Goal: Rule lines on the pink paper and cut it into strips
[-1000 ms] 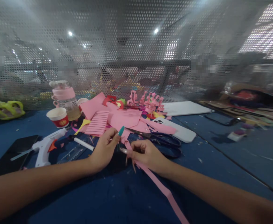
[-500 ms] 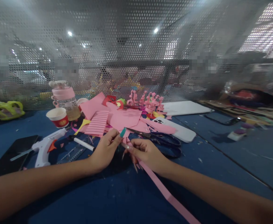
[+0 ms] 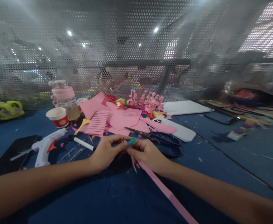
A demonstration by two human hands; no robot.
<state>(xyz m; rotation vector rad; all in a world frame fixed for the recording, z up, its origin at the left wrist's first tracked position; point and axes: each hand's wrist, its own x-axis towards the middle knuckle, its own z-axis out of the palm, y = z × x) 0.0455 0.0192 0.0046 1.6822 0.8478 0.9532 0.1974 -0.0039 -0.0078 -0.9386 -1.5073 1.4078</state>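
My left hand [image 3: 107,152] and my right hand [image 3: 148,154] meet at the middle of the blue table [image 3: 117,199], fingertips pinched together on the near end of a long pink paper strip [image 3: 166,194]. The strip runs from under my right hand toward the lower right. The pinched end is hidden by my fingers. Black-handled scissors [image 3: 161,139] lie just behind my right hand. A pile of pink paper sheets [image 3: 117,119] sits beyond both hands.
A white glue gun [image 3: 44,146] and a black phone [image 3: 12,154] lie at the left, with a paper cup [image 3: 57,117] and a pink-lidded bottle [image 3: 65,99] behind them. Small pink paper figures [image 3: 150,102], a white phone case [image 3: 180,132] and a perforated metal screen [image 3: 136,53] stand farther back.
My hands have closed together: the left thumb has dropped from upright onto the strip, and the strip's raised end is now folded down between my fingertips.
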